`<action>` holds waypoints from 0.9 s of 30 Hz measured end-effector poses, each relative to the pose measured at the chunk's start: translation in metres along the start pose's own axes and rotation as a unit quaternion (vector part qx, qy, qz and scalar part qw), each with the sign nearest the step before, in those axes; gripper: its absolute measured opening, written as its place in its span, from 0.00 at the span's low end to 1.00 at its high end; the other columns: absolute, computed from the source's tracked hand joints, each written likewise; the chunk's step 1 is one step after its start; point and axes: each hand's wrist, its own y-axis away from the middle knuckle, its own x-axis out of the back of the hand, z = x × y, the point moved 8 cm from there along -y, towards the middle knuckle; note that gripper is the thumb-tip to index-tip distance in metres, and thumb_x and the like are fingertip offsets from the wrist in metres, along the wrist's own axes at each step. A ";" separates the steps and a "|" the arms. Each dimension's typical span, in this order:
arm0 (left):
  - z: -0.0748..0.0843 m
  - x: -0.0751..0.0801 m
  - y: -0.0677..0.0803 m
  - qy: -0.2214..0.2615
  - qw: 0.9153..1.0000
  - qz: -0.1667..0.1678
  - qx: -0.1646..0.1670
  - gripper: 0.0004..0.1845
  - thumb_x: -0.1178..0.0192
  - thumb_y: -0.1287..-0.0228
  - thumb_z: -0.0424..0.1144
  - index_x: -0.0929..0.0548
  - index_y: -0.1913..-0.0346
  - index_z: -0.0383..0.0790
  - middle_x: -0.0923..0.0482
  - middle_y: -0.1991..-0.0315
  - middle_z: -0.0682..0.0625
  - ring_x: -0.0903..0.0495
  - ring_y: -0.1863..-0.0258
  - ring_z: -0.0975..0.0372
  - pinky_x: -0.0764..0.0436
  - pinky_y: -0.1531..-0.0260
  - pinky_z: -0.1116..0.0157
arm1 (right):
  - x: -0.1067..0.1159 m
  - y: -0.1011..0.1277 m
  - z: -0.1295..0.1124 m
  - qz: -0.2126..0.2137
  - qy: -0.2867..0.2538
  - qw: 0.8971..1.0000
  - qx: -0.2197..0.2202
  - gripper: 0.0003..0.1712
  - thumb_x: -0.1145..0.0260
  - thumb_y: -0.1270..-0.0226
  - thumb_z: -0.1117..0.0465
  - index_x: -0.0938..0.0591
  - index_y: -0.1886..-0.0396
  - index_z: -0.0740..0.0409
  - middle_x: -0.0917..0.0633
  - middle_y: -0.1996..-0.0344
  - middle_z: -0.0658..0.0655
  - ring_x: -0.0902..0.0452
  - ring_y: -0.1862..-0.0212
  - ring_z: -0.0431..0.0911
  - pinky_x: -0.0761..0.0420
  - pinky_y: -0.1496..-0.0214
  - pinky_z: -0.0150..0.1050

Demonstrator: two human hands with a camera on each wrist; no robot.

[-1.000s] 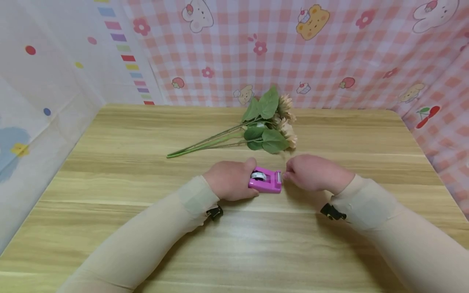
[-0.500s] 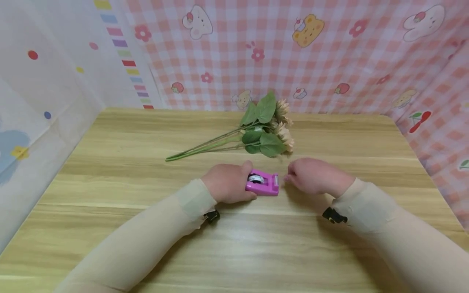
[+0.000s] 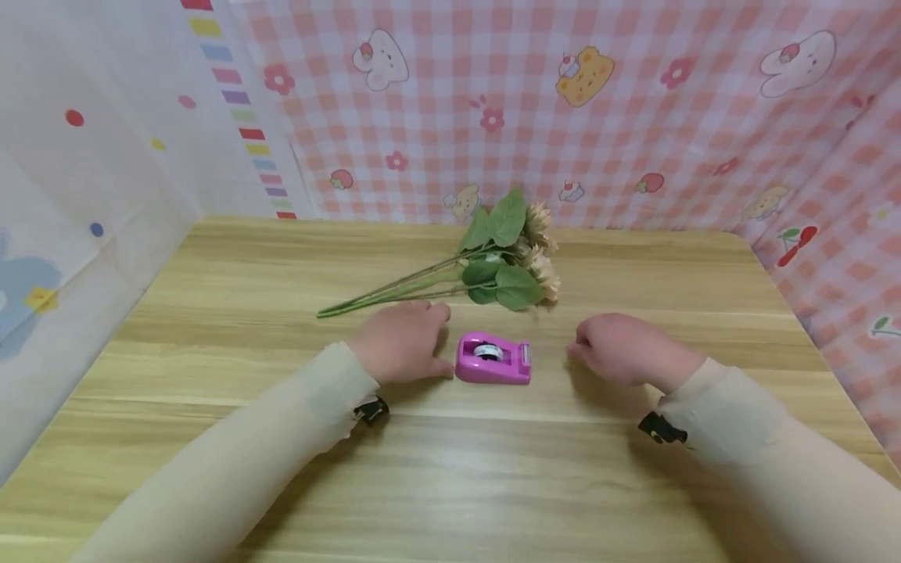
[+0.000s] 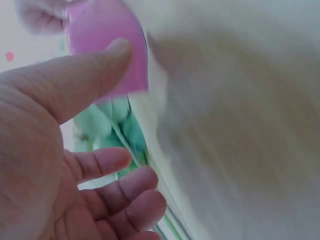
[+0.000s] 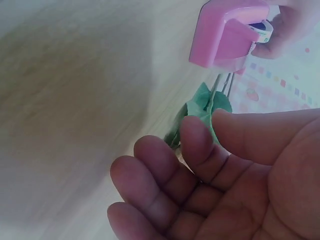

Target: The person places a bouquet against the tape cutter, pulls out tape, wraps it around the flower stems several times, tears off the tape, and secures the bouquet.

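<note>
While the tape dispenser (image 3: pixel 496 374) sits mid-frame, left hand (image 3: pixel 403 342), loosely spread beside it, grips nothing; right hand (image 3: pixel 629 349) is part-curled, contents unclear. Advisable: keep any pinched strip flat, off the tabletop (image 3: pixel 457 485).

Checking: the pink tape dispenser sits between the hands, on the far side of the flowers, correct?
Far side is wrong: in the head view, the pink tape dispenser, between the left hand and right hand, lies on the near side of the flowers.

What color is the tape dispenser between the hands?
The tape dispenser is bright pink, clearest from the head.
</note>
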 end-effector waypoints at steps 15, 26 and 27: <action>-0.071 0.021 0.023 -0.026 0.996 0.038 0.076 0.43 0.37 0.26 0.56 0.37 0.21 0.30 0.32 0.25 0.33 0.34 0.24 0.38 0.32 0.25 0.41 | 0.012 0.010 0.035 0.069 0.012 0.997 -0.024 0.20 0.41 0.19 0.54 0.17 0.47 0.69 0.14 0.49 0.70 0.16 0.46 0.65 0.19 0.42 0.62; -0.109 0.013 0.029 -0.004 0.993 0.009 0.119 0.36 0.45 0.20 0.49 0.38 0.21 0.29 0.36 0.23 0.29 0.37 0.23 0.36 0.34 0.26 0.38 | 0.015 0.015 0.062 0.099 0.029 0.994 -0.046 0.44 0.42 0.18 0.45 0.37 0.24 0.79 0.42 0.25 0.84 0.44 0.24 0.79 0.41 0.23 0.70; -0.111 0.011 0.029 -0.002 0.993 0.005 0.122 0.36 0.45 0.19 0.49 0.39 0.21 0.29 0.37 0.23 0.29 0.37 0.23 0.36 0.35 0.25 0.38 | 0.015 0.016 0.064 0.098 0.026 0.994 -0.048 0.45 0.42 0.18 0.44 0.39 0.23 0.79 0.44 0.24 0.85 0.46 0.24 0.79 0.43 0.22 0.70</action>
